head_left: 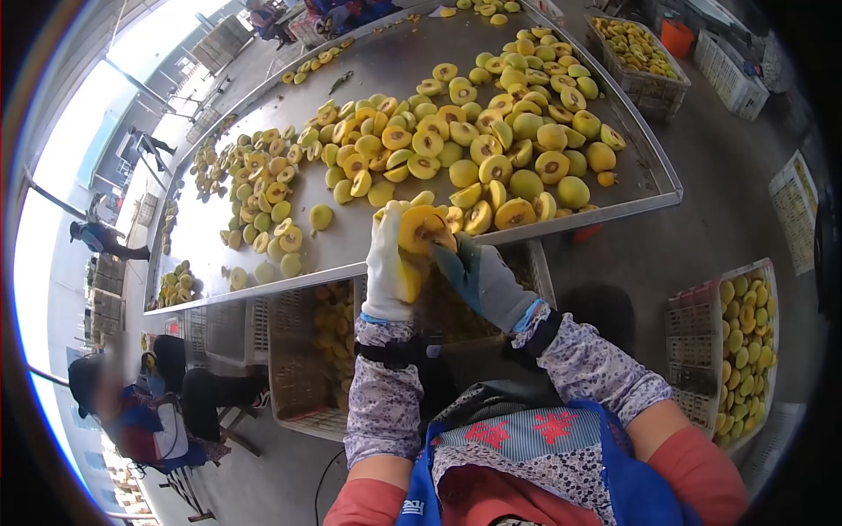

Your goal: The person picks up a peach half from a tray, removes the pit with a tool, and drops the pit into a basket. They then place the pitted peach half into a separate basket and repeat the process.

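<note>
My left hand (392, 263), in a white glove, is closed around a halved yellow peach (421, 230), its cut face with the brownish centre turned towards me. At that centre are the closed fingers of my right hand (478, 273), in a grey and teal glove. Whether a small tool is in those fingers is hidden. Both hands are above the near edge of a metal table (605, 210). Just beyond them lies a pile of peach halves (465, 140), many with brown centres showing.
Below the table edge stand a plastic crate (298, 399) with fruit and another partly under my hands. A crate of peach halves (745, 351) is at right, another crate (636, 53) at the far right corner. A seated person (158, 412) works at left.
</note>
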A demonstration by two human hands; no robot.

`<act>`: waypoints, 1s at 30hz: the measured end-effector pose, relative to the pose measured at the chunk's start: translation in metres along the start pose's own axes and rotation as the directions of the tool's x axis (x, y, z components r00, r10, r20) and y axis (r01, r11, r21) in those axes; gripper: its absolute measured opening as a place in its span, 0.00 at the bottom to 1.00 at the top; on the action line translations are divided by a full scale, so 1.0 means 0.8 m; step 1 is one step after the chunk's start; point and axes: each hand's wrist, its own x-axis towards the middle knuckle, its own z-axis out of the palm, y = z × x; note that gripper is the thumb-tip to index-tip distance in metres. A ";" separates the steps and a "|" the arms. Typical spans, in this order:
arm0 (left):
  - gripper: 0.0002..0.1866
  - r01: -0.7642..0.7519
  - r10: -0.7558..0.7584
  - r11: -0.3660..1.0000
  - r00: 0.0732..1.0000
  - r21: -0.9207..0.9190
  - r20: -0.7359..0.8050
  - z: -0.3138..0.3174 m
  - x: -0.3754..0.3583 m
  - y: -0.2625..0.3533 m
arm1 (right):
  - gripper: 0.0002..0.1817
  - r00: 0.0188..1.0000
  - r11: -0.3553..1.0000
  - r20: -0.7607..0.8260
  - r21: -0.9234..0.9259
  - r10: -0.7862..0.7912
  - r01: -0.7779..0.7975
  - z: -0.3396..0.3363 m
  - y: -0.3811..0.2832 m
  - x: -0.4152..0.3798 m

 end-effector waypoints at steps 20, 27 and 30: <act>0.13 -0.300 0.309 0.908 0.951 0.292 0.017 0.023 -0.021 -0.002 | 0.21 0.996 0.994 0.055 -0.088 0.076 -0.071 0.006 -0.001 -0.005; 0.14 -0.371 0.383 0.858 0.923 0.355 0.040 0.024 -0.030 -0.009 | 0.21 0.979 0.988 0.137 -0.064 0.151 -0.144 -0.003 0.000 -0.011; 0.13 0.172 -0.178 0.801 0.983 -0.574 0.046 0.019 -0.028 0.009 | 0.20 0.997 0.982 0.081 0.191 -0.002 -0.014 0.029 0.027 -0.015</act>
